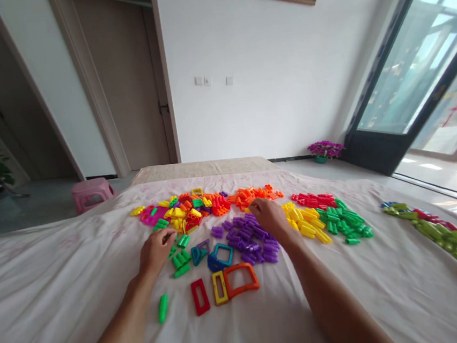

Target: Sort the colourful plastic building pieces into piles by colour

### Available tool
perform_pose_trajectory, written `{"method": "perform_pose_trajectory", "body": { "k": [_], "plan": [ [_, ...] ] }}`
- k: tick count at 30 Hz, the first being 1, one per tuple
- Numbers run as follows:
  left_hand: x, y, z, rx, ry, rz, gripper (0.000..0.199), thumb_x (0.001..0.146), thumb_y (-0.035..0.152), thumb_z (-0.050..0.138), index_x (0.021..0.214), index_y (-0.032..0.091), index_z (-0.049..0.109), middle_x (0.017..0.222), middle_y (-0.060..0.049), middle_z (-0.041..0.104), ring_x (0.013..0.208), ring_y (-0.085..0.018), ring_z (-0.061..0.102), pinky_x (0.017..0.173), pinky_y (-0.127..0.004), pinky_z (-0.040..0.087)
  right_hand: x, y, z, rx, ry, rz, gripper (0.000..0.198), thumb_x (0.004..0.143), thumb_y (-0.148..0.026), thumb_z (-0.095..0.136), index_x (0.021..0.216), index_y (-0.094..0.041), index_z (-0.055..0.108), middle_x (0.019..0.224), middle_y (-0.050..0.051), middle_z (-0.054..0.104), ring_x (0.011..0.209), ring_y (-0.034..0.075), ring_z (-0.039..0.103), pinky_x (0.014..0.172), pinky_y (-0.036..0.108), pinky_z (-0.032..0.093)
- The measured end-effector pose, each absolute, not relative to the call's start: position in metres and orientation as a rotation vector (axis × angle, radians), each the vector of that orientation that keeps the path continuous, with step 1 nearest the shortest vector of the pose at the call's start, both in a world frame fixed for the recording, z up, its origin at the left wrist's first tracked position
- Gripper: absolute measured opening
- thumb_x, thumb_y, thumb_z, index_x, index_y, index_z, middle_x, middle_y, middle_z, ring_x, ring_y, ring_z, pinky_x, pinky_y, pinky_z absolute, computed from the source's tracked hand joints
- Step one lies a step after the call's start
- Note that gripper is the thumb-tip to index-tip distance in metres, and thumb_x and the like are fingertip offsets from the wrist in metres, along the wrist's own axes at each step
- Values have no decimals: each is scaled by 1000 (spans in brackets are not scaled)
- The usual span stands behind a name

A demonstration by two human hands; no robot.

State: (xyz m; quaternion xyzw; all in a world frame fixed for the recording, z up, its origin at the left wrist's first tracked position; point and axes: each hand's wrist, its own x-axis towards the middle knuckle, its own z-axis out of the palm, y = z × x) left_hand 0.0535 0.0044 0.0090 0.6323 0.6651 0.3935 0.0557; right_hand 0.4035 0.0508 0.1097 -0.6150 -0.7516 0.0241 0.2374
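Fingers of the left hand point(155, 250) and right hand point(272, 217) are curled, whether gripping I cannot tell, over the pale cloth-covered surface point(81, 277), whose middle bears glossy purple plastic tubes point(246, 235), seemingly sorted, while a mixed multicoloured plastic heap point(177, 214) nearer the far edge looks unsorted.

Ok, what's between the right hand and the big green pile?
In the head view, the yellow pile lies between the right hand and the big green pile.

Purple pieces point(253, 238), yellow pieces point(306, 221), green pieces point(343, 218), red pieces point(314, 200) and orange pieces point(251, 197) brighten a whitish cloth point(99, 259) with a faint pink print. The stool point(90, 189) is pink, the flowers point(325, 148) magenta.
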Motion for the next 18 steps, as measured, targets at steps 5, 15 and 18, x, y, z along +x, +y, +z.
{"method": "perform_pose_trajectory", "body": {
  "k": [5,15,18],
  "plan": [
    [36,2,7,1823,2214,1135,27,86,39,52,94,24,72,93,-2,75,84,-18,68,71,-25,48,475,71,114,-2186,-1824,-65,34,93,-37,46,107,-20,72,103,14,72,96,27,67,76,32,45],
    [37,0,6,1790,2190,1115,27,87,37,51,99,25,72,101,-2,75,93,-18,67,80,-25,49,451,55,116,-1969,-1934,20,31,92,-31,51,116,-24,70,109,10,73,99,27,67,78,35,47],
    [36,1,6,1771,2168,1092,28,87,38,50,101,24,71,103,-3,75,93,-18,67,80,-25,49,391,31,105,-1479,-2300,102,26,93,-26,51,108,-23,72,103,9,73,95,25,66,81,35,47]
  ]
}}
